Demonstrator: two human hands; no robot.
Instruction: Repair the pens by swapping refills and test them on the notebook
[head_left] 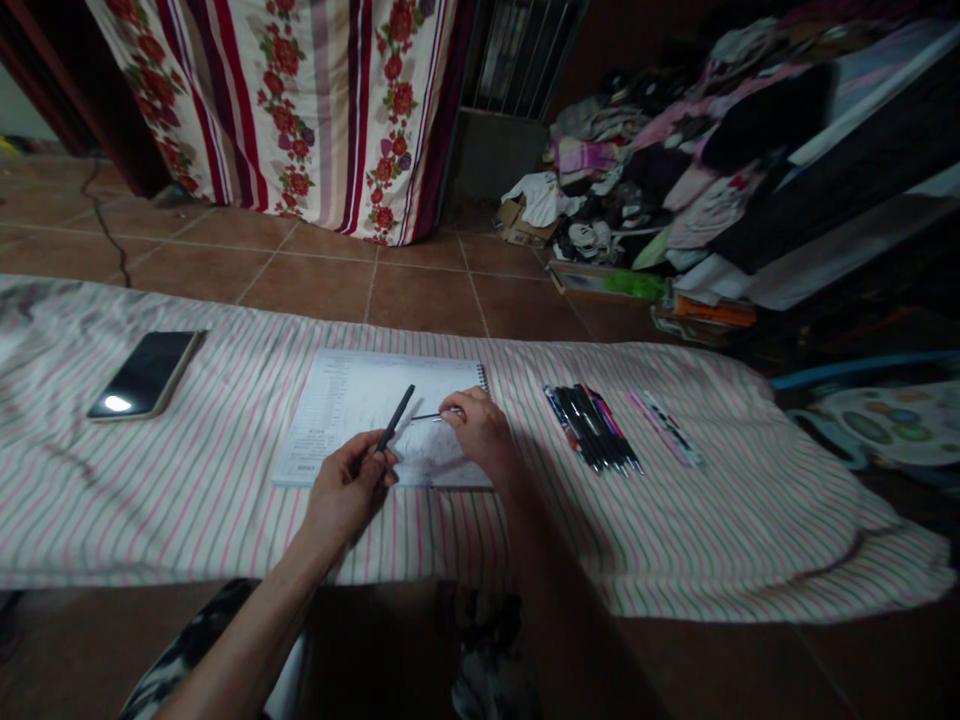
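My left hand (352,482) is closed on a black pen barrel (396,418), which tilts up and to the right over the notebook. In a pinch, my right hand (480,428) grips a thin dark stick (426,416) that looks like a pen refill; its far end points left toward the barrel, apart from it. Below both hands lies a spiral notebook (367,380) with its coil on the right and printed text along its left side. A small light piece shows by the right fingertips, too small to name.
Right of the notebook lie a row of several pens (592,430) and a few pink and patterned pens (664,428). A phone (146,375) rests at the left on the striped cloth (225,440). Beyond are a floral curtain (322,120) and a clothes pile (637,170).
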